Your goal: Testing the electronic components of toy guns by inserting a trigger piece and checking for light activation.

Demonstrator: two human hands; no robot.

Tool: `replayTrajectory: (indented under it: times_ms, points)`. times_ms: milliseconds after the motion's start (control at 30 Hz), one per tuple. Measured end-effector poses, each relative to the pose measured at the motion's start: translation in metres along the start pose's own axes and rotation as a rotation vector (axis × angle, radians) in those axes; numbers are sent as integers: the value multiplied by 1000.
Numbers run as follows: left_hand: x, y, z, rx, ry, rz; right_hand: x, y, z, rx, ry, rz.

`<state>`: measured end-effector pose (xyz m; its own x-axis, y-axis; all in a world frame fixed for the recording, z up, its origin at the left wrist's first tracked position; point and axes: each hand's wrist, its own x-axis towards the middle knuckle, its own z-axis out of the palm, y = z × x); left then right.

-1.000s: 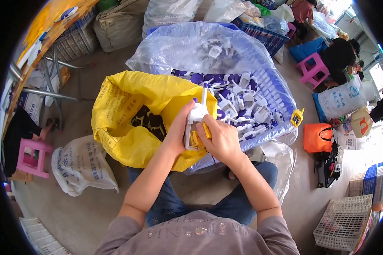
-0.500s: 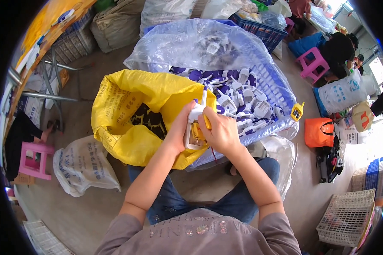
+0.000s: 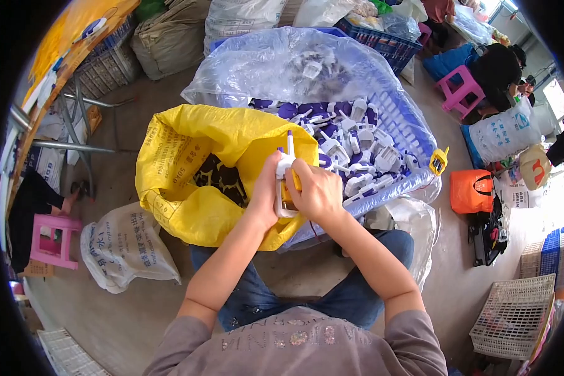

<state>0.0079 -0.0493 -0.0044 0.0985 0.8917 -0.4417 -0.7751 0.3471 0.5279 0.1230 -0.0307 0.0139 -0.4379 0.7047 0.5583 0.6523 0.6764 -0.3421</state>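
My left hand (image 3: 264, 195) is wrapped round a white plastic housing (image 3: 286, 164) with a thin stem and a purple tip pointing away from me. Against its right side, my right hand (image 3: 320, 190) pinches a small yellow part (image 3: 296, 181), which sits partly inside the housing's frame; the fingers hide much of it. Both hands are over the near right edge of a yellow woven sack (image 3: 163, 156), where dark and yellow pieces (image 3: 222, 179) lie inside. Just beyond is a blue-purple crate (image 3: 413, 106) lined with clear plastic, heaped with similar white and purple parts (image 3: 363, 147).
A yellow clip-like piece (image 3: 439, 161) hangs at the crate's right edge. A white sack (image 3: 129, 247) and a pink stool (image 3: 54, 240) stand left. To the right are an orange bag (image 3: 471, 192), a white basket (image 3: 512, 318) and another person by a pink stool (image 3: 460, 92).
The white housing has shifted slightly left and turned a little in my hands. My right hand has moved left with it, and less of the yellow part shows.
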Motion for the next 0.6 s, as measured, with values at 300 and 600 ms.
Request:
replayTrajectory:
  times_ms: [300, 600]
  points:
    - [8, -2, -9, -187, 35, 83, 5, -4, 17, 3, -50, 46]
    - [-6, 29, 9, -67, -367, 198, -17, 24, -3, 1090, -16, 656]
